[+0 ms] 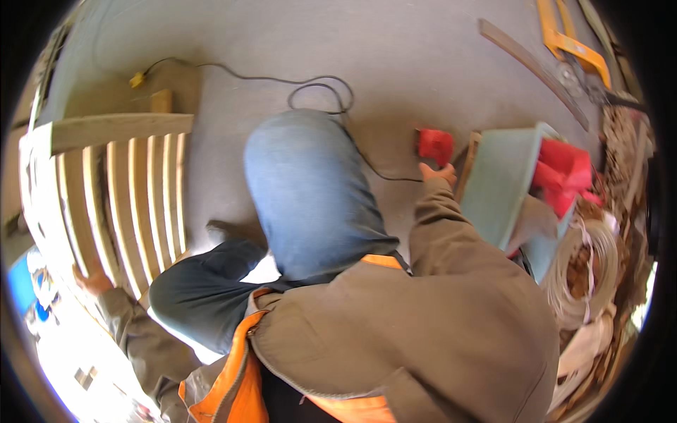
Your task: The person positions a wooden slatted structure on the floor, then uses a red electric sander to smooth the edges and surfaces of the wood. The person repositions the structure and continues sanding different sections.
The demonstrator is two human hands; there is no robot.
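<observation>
My right hand point(438, 171) reaches out over the floor, its fingers closed on a small red power tool point(435, 146). A black cord point(386, 176) runs toward that hand across the grey floor; blur hides the tool's exact kind. On the left stands a slatted wooden frame point(121, 204) of pale, evenly spaced boards. At its near left corner my left hand point(93, 280) grips the edge of a slat, with some fingers hidden. My bent knee in blue jeans point(310, 183) lies between the two hands.
Right of my right arm, a tilted pale green plastic bin point(497, 180) holds red cloth point(560, 173). Beside it lies a coil of pale hose point(582, 271). A yellow-framed tool point(575, 46) and a wooden strip point(532, 67) are far right. The cord's yellow end point(137, 80) lies far left.
</observation>
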